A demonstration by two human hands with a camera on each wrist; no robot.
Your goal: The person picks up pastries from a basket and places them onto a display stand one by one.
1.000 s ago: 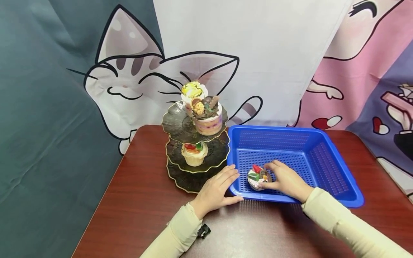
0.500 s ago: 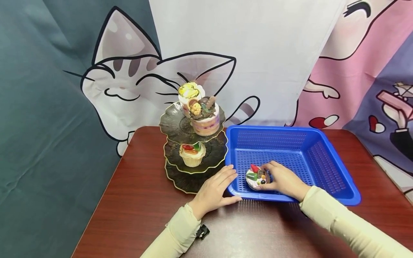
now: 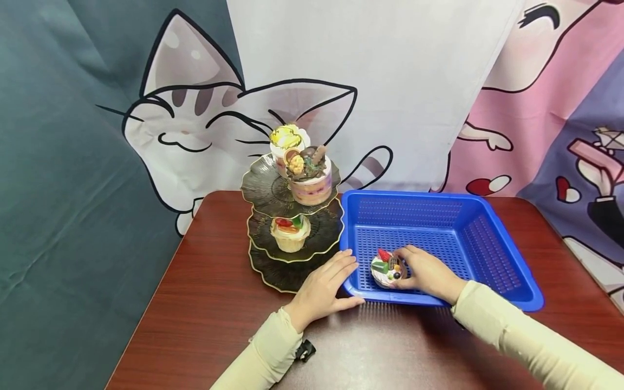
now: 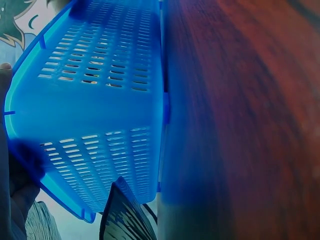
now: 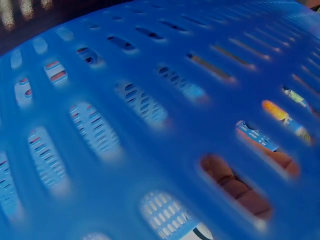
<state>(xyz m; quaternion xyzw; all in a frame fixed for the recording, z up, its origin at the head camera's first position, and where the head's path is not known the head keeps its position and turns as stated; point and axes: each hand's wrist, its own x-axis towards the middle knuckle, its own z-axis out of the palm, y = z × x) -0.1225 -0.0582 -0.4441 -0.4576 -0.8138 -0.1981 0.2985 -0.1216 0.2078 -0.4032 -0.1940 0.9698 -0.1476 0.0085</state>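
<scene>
In the head view my right hand reaches over the front rim of a blue plastic basket. Its thumb and fingers pinch the right side of a fruit-topped cupcake with white cream and a strawberry, low in the basket. My left hand lies at the basket's front left corner, fingers straight on the left rim and thumb along the front one. In the left wrist view, part of the left hand shows by the rim. Basket slots fill the right wrist view; parts of the right hand show through them.
Left of the basket stands a tiered dark stand with gold wavy edges. Its top tier bears a chocolate-topped dessert cup and a yellow-topped one. A cupcake sits one tier lower. All stand on a reddish-brown table.
The view has shifted slightly, moving the scene a little left in the frame. The right hand keeps its hold on the cupcake, and the left hand has stayed on the rim.
</scene>
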